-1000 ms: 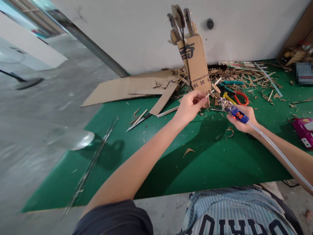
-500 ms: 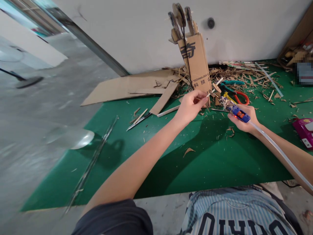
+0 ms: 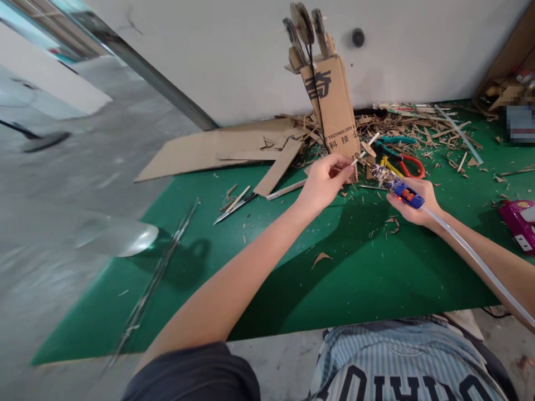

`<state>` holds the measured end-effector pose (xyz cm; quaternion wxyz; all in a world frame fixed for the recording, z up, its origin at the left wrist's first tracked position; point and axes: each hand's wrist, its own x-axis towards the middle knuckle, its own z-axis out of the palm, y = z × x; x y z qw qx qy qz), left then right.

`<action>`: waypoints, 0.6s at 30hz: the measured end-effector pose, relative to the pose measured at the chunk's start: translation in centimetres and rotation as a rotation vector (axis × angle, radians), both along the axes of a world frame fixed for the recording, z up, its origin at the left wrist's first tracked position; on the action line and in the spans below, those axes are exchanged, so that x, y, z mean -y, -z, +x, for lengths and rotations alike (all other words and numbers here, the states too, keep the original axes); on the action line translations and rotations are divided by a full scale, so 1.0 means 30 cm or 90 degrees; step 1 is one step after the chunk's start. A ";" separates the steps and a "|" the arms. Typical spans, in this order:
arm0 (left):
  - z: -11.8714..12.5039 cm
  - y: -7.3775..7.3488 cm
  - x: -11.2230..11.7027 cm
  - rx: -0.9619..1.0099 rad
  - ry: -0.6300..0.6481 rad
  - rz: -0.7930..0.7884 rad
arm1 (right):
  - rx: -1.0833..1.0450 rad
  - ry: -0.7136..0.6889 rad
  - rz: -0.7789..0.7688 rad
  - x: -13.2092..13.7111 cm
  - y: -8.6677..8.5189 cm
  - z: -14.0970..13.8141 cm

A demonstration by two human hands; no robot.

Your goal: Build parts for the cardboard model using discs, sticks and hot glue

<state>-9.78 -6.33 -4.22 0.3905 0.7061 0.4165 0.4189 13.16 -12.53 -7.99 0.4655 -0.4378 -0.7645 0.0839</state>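
Note:
My left hand (image 3: 324, 181) pinches a thin white stick (image 3: 363, 149) that carries a small cardboard disc (image 3: 368, 148), held just in front of the tall cardboard tower (image 3: 332, 106). My right hand (image 3: 416, 203) grips a blue glue gun (image 3: 397, 186) with a long clear glue stick (image 3: 476, 262) trailing back over my forearm. The gun's nozzle points at the small cardboard piece on the stick. Both hands hover just above the green mat (image 3: 292, 267).
Flat cardboard sheets (image 3: 217, 149) lie at the back left of the mat. Cardboard scraps (image 3: 418, 131), pliers with red and yellow handles (image 3: 403, 163) and a white stick (image 3: 286, 190) lie near the tower. A pink object (image 3: 520, 223) sits at the right edge. A knife (image 3: 234, 206) lies mid-left.
The hands have barely moved; the view has shifted slightly. The glue gun's nozzle stays by the small cardboard piece.

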 end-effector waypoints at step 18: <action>0.001 0.006 -0.007 -0.003 -0.008 0.009 | 0.006 0.004 -0.020 -0.002 0.003 0.006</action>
